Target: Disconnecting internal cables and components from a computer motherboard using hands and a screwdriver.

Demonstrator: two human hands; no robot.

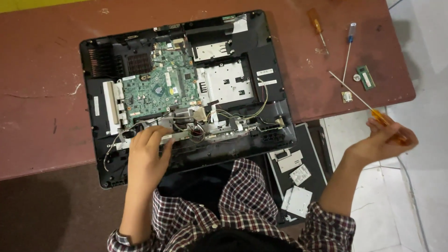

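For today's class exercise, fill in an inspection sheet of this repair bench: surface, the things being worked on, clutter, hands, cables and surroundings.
Surface: reddish-brown table, scratched.
Job's things: opened computer chassis, back cover off, green circuit board exposed; long screwdriver.
Clutter: two spare screwdrivers, small memory module, loose metal plates on a black panel beside the table.
Hands: left hand rests on the chassis's lower edge; right hand holds the long screwdriver.
Cables: thin wires run loose across the chassis.
Surroundings: pale tiled floor.
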